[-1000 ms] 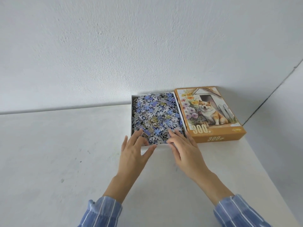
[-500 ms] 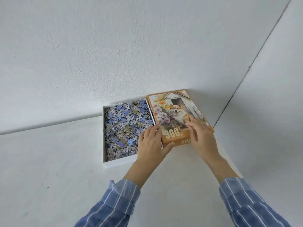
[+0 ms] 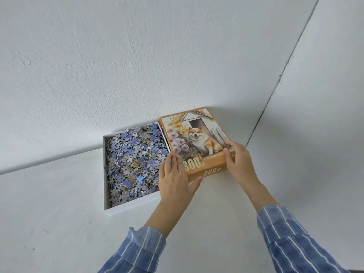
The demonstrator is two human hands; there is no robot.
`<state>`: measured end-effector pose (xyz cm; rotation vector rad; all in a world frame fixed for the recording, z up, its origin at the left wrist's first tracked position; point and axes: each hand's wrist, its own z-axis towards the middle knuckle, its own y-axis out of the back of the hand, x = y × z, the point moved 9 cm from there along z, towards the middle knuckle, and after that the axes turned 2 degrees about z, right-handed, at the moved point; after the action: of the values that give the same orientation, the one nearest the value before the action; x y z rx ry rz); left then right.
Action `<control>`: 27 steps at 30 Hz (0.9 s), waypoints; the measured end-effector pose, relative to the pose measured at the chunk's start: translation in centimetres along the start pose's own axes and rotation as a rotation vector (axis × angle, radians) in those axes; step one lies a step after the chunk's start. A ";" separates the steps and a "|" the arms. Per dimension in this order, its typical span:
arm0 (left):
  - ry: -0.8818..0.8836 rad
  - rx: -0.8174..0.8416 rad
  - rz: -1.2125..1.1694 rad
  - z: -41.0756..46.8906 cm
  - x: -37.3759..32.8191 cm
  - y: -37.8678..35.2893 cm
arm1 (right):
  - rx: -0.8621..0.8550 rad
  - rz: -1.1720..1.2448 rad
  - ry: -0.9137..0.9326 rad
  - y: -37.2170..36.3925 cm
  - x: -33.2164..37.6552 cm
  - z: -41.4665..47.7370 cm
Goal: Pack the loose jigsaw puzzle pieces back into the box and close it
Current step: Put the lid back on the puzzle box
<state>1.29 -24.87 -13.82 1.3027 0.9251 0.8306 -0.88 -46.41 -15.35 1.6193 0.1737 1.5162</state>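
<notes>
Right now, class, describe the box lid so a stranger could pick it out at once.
On the white table, near the corner of the walls, sits an open white tray of puzzle pieces. Beside it on the right lies the lid: orange-edged, showing a smiling dog among flowers.

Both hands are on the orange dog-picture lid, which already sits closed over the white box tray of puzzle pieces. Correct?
Not quite. The head view shows the orange dog-picture lid lying beside the white box tray, to its right, not over it; the puzzle pieces are still uncovered. The left hand and right hand do grip the lid's near corners.
</notes>
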 end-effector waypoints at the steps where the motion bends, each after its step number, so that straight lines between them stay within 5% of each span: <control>1: 0.003 -0.007 -0.013 0.0 -0.1 0.0 | 0.001 0.007 -0.004 0.0 -0.1 0.0; 15: 0.052 -0.277 -0.565 1.0 -0.1 0.7 | -0.038 0.202 -0.210 2.2 -1.4 0.1; 21: -0.063 -0.331 -0.892 0.5 -0.9 2.3 | -0.147 0.273 -0.137 4.1 0.2 -1.3; 27: -0.086 -0.469 -0.912 -0.9 2.1 6.0 | -0.177 0.374 -0.029 3.3 4.3 -2.5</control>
<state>1.38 -22.02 -8.08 0.4087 1.0374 0.2341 -3.44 -44.42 -10.33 1.5885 -0.2886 1.7305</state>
